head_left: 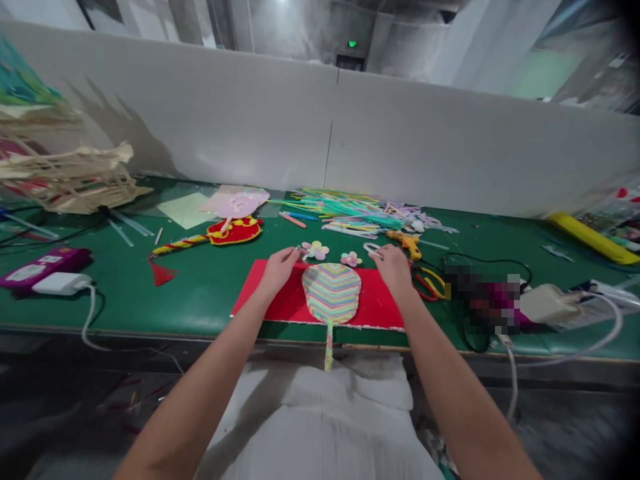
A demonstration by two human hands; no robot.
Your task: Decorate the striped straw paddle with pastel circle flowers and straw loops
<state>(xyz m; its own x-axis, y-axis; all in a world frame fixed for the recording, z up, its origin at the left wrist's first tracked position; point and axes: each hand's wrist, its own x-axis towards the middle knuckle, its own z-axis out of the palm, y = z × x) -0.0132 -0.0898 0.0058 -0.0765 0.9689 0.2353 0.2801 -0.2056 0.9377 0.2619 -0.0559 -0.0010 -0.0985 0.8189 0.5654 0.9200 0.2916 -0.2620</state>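
The striped pastel fan (333,293) lies flat on a red board (280,293), its wrapped handle pointing toward the person and reaching past the near edge of the green tabletop (200,293). Just beyond the fan's top left is a pastel flower (316,251); near its top right is a smaller flower (351,259). To the fan's left, the left hand (279,270) has its fingertips drawn in at the larger flower's edge; whether they pinch it or only touch it, I cannot tell. To the fan's right, the right hand (395,268) pinches a white loop (371,247) between thumb and fingers.

Farther right of the fan are a yellow glue gun (411,247) and pliers (426,289) with red and yellow handles. Beyond the fan spreads a heap of pipe cleaners (360,212). Beyond it to the left are a red-and-yellow fan (240,231) with a red tassel (161,273) and a lilac fan (245,202).
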